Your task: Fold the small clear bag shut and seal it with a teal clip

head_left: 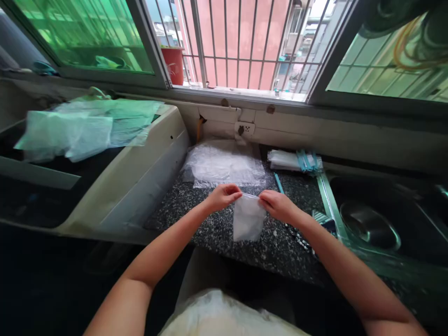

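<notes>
A small clear plastic bag (249,219) hangs between my hands over the speckled dark countertop (206,228). My left hand (224,197) pinches its upper left corner, and my right hand (276,205) pinches the upper right corner. The bag's top edge is stretched straight between them. Just beyond my hands lies a spread pile of clear plastic bags (227,163). A thin teal strip (278,183) rests on the counter behind my right hand. Farther back is a stack of folded clear bags (283,160) with teal bands at its right end.
To the right is a sink holding a metal bowl (369,226). On the left, plastic sheets (94,123) lie over a pale washing machine (168,126). A power outlet (245,128) is on the wall below the barred window. Small shiny items (303,240) lie under my right forearm.
</notes>
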`<state>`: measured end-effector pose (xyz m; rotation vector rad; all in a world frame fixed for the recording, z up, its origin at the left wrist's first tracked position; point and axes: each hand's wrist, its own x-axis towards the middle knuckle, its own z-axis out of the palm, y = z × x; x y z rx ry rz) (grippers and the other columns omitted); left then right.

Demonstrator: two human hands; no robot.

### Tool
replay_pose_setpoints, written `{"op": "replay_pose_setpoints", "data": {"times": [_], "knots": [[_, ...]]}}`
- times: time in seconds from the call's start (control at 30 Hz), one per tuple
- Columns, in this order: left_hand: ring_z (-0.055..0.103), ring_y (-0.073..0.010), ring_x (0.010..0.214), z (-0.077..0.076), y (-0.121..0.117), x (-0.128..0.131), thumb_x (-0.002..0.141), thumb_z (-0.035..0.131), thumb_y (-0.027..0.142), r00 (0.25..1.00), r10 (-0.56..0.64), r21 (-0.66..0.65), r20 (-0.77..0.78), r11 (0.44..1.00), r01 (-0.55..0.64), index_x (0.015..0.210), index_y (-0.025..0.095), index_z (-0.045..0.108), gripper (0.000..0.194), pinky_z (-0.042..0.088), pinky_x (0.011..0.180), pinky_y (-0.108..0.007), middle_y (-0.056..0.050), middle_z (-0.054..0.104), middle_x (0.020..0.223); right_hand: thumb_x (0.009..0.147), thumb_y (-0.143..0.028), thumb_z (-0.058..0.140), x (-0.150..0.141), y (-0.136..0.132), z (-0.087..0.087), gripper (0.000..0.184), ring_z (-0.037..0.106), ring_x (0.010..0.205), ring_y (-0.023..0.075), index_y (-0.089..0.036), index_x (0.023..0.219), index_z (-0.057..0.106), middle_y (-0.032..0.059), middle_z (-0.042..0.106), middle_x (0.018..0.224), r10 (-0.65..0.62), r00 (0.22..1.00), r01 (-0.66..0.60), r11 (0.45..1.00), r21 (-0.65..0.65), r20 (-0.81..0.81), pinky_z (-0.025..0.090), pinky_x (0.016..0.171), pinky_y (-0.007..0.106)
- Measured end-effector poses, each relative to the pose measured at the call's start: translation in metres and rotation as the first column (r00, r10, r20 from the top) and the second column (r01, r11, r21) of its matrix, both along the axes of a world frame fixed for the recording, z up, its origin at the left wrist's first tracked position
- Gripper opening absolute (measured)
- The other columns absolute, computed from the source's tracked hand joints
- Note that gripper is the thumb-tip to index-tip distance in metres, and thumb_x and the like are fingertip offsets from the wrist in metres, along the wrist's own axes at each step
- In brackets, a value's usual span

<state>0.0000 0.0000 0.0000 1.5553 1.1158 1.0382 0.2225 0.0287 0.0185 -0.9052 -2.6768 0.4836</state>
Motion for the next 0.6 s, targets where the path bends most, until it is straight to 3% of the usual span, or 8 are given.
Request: {"op": "replay_pose_setpoints", "data": {"times": [0.17, 0.37, 0.6], "knots": [[0.045, -0.0083, 0.057, -0.012, -0.001, 0.000, 0.067, 0.066, 0.042, 0.997, -0.011, 0.008, 0.075, 1.000, 0.011, 0.066, 0.013, 0.057, 0.031, 0.036, 0.056, -0.023, 0.002, 0.052, 0.059, 0.088, -0.027, 0.041, -0.002, -0.007, -0.012, 0.025, 0.052, 0.065, 0.0128, -0.018, 0.073, 0.058, 0.0026, 0.060, 0.069, -0.101, 0.991, 0.090, 0.989, -0.120, -0.092, 0.039, 0.060, 0.024], [0.044, -0.0079, 0.056, -0.012, -0.010, -0.007, 0.068, 0.065, 0.040, 0.996, -0.077, 0.060, 0.044, 0.995, 0.074, 0.065, 0.013, 0.056, 0.028, 0.035, 0.055, -0.023, 0.002, 0.052, 0.059, 0.085, -0.038, 0.046, 0.002, -0.031, -0.014, 0.026, 0.056, 0.067, 0.0136, -0.016, 0.091, 0.060, 0.0043, 0.065, 0.080, -0.252, 0.924, 0.170, 0.944, -0.281, -0.289, 0.044, 0.062, 0.026], [0.042, -0.0076, 0.055, -0.013, -0.012, -0.013, 0.069, 0.064, 0.038, 0.990, -0.138, 0.108, -0.005, 0.985, 0.138, 0.066, 0.014, 0.055, 0.026, 0.034, 0.054, -0.023, 0.002, 0.050, 0.058, 0.071, -0.036, 0.066, -0.004, -0.045, -0.029, 0.029, 0.060, 0.076, 0.0169, -0.017, 0.093, 0.062, 0.0055, 0.067, 0.088, -0.342, 0.883, 0.278, 0.933, -0.228, -0.321, 0.047, 0.067, 0.029]]}}
